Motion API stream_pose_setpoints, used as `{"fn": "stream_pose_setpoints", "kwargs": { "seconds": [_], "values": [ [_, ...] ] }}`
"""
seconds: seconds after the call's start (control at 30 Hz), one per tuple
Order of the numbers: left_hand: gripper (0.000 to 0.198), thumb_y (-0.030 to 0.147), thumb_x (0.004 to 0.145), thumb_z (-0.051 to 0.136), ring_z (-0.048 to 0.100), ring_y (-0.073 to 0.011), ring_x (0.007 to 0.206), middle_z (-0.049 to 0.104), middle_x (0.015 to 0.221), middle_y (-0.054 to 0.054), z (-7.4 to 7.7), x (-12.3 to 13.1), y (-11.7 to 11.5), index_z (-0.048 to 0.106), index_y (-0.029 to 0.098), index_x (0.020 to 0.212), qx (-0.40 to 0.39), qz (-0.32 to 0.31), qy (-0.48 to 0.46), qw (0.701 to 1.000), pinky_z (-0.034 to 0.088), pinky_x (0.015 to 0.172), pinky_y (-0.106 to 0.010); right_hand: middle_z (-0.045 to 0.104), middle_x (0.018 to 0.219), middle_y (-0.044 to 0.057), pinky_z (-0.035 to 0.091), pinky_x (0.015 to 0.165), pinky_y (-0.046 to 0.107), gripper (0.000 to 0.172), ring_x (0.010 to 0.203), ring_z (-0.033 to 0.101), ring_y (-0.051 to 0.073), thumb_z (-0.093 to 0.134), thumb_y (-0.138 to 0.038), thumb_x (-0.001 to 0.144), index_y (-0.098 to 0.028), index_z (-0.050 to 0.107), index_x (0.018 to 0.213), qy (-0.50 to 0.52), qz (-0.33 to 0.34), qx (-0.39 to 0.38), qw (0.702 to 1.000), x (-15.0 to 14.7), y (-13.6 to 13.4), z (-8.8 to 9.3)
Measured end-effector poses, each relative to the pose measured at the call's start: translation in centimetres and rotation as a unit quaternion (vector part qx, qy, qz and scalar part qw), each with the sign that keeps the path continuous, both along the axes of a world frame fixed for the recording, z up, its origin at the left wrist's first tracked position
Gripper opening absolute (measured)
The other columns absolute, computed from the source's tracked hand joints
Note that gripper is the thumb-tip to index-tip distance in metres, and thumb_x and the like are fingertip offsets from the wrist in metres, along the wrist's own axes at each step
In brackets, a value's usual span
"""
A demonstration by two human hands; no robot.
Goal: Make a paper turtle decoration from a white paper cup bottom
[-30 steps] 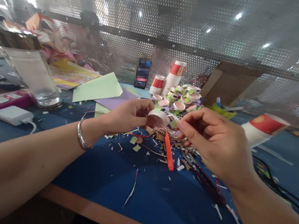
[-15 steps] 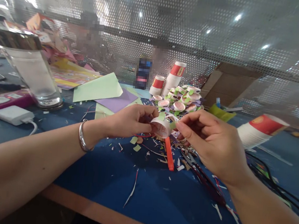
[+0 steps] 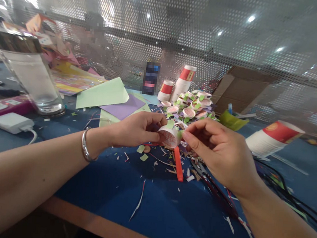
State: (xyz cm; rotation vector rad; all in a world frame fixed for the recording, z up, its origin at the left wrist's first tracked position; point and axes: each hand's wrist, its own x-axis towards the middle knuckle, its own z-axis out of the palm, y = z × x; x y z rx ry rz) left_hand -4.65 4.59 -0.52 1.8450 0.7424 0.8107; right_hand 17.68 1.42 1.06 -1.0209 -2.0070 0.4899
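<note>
My left hand (image 3: 143, 129) pinches a small round white paper cup piece (image 3: 169, 137) by its left side; pinkish lines show on its inner face. A green paper bit sticks to its top. At its right side, the thumb and fingers of my right hand (image 3: 214, 147) are closed on a small green paper piece (image 3: 179, 134) against the rim. Behind the hands lies a pile of similar cup pieces (image 3: 188, 113) with green and purple bits. Below the held piece is an orange-red pen-like tool (image 3: 178, 166), with scissors (image 3: 213, 186) to the right, partly under my right hand.
Stacked paper cups (image 3: 182, 84) stand behind the pile, and another stack (image 3: 275, 139) leans at the right. Green paper (image 3: 103, 94), purple paper (image 3: 127, 106) and a glass bottle (image 3: 35, 81) are at the left. Scraps litter the blue table (image 3: 160, 216); black cables lie right.
My right hand has moved slightly left, bringing the green paper piece from beside the cup piece up against its rim. My left hand keeps its hold.
</note>
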Motion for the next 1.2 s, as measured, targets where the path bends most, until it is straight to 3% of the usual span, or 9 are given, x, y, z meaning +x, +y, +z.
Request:
{"fn": "stream_pose_setpoints", "kwargs": {
  "seconds": [0.13,0.4,0.7,0.9,1.2],
  "values": [
    [0.020,0.017,0.083,0.063,0.050,-0.0088,0.065,0.047,0.070,0.005,-0.02,-0.06,0.04,0.044,0.018,0.076,0.014,0.004,0.007,1.000,0.040,0.060,-0.024,0.065,0.074,-0.002,0.047,0.053,0.020,0.013,0.060,0.058,0.008,0.068,-0.033,0.091,-0.020,0.065,0.090,-0.010,-0.002,-0.009,1.000,0.04,0.13,-0.10],
    [0.014,0.020,0.082,0.064,0.062,-0.0132,0.074,0.064,0.080,-0.002,0.13,0.00,-0.17,0.051,0.017,0.083,0.002,-0.005,0.014,1.000,0.044,0.060,-0.024,0.067,0.078,-0.001,0.048,0.056,0.020,0.015,0.064,0.060,0.009,0.068,-0.036,0.091,-0.022,0.064,0.094,-0.004,0.012,-0.039,0.999,0.18,0.24,-0.06],
    [0.013,0.020,0.081,0.064,0.067,-0.0164,0.083,0.068,0.085,-0.004,0.04,-0.11,0.02,0.053,0.016,0.085,0.010,-0.003,0.015,1.000,0.048,0.065,-0.026,0.067,0.079,-0.001,0.048,0.056,0.020,0.016,0.063,0.059,0.009,0.068,-0.036,0.091,-0.020,0.065,0.093,0.003,0.023,-0.055,0.998,0.08,0.07,0.41],
    [0.020,0.025,0.083,0.065,0.066,-0.0146,0.072,0.068,0.079,-0.003,0.16,-0.09,-0.12,0.047,0.018,0.080,-0.001,-0.014,0.026,1.000,0.045,0.058,-0.025,0.069,0.081,-0.001,0.049,0.057,0.020,0.019,0.065,0.061,0.010,0.067,-0.040,0.092,-0.021,0.066,0.095,-0.017,0.046,-0.079,0.996,0.19,0.16,0.36],
    [0.020,0.028,0.085,0.066,0.064,-0.0137,0.070,0.067,0.079,-0.003,0.30,-0.13,-0.15,0.050,0.017,0.085,-0.004,-0.025,0.026,0.999,0.047,0.056,-0.024,0.069,0.078,-0.001,0.046,0.054,0.020,0.020,0.063,0.059,0.010,0.065,-0.042,0.093,-0.022,0.068,0.092,-0.030,0.065,-0.112,0.991,0.23,0.02,0.64]
  ]
}}
